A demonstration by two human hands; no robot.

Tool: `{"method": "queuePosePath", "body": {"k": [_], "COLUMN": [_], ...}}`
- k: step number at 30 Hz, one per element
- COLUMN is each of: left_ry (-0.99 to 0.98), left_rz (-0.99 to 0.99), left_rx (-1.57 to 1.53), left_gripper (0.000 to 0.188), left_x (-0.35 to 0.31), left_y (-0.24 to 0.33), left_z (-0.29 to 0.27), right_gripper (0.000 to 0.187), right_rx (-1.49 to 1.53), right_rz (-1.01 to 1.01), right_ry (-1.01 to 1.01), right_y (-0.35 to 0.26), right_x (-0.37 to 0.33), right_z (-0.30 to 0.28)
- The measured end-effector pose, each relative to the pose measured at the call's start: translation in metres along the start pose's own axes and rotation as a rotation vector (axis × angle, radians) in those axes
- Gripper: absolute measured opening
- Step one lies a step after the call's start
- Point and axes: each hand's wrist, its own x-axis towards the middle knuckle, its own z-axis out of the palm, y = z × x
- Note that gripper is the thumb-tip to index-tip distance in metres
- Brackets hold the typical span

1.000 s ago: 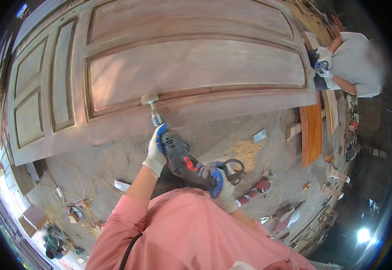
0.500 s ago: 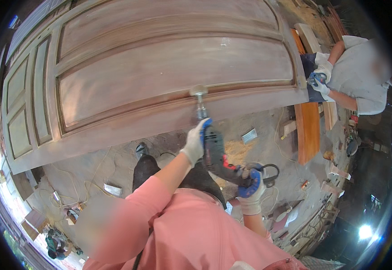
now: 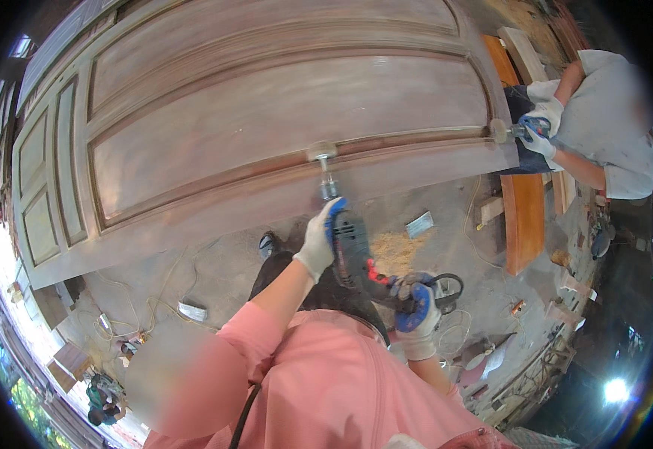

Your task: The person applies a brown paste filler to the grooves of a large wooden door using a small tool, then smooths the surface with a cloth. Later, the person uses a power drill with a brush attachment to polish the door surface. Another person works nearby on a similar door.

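Observation:
A black and red electric drill with a round sanding wheel on its chuck is in both my hands. My left hand, in a white and blue work glove, wraps round the drill's front near the chuck. Round the rear handle closes my right hand, gloved alike. The wheel meets the grooved moulding along the near edge of a long panel in a brown wooden door. How hard it presses, I cannot tell.
At the door's right end, a co-worker in white gloves holds another drill with a round wheel against the moulding. Behind my drill lie an orange-brown board, sawdust and a paper packet. A yellowish cord loops across the floor at left.
My drill and its wheel have shifted slightly left along the moulding. The co-worker's drill has come to the door's right end, its wheel now visible there. My view has shifted a little.

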Motion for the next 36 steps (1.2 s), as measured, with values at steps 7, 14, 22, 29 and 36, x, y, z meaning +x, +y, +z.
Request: {"method": "queuePosePath", "body": {"k": [7, 14, 22, 29, 36], "left_ry": [0.070, 0.181, 0.012, -0.069, -0.111], "left_rz": [0.110, 0.129, 0.049, -0.113, -0.060], "left_rx": [-0.124, -0.134, -0.109, 0.015, 0.027], "left_gripper": [0.023, 0.029, 0.025, 0.032, 0.030], "left_x": [-0.081, -0.097, -0.008, 0.099, 0.156], "left_y": [0.079, 0.119, 0.005, -0.107, -0.174], "left_z": [-0.094, -0.134, -0.015, 0.121, 0.205], "right_gripper": [0.013, 0.012, 0.008, 0.009, 0.010], "right_rx": [-0.539, -0.080, -0.038, -0.138, 0.062], "right_rz": [-0.177, 0.207, 0.027, -0.148, -0.196], "right_ry": [-0.326, -0.277, -0.120, 0.197, 0.183], "right_y": [0.069, 0.083, -0.006, -0.088, -0.138], "right_x": [-0.031, -0.031, 0.018, 0.080, 0.133], "right_z": [0.059, 0.111, 0.001, -0.105, -0.183]}}
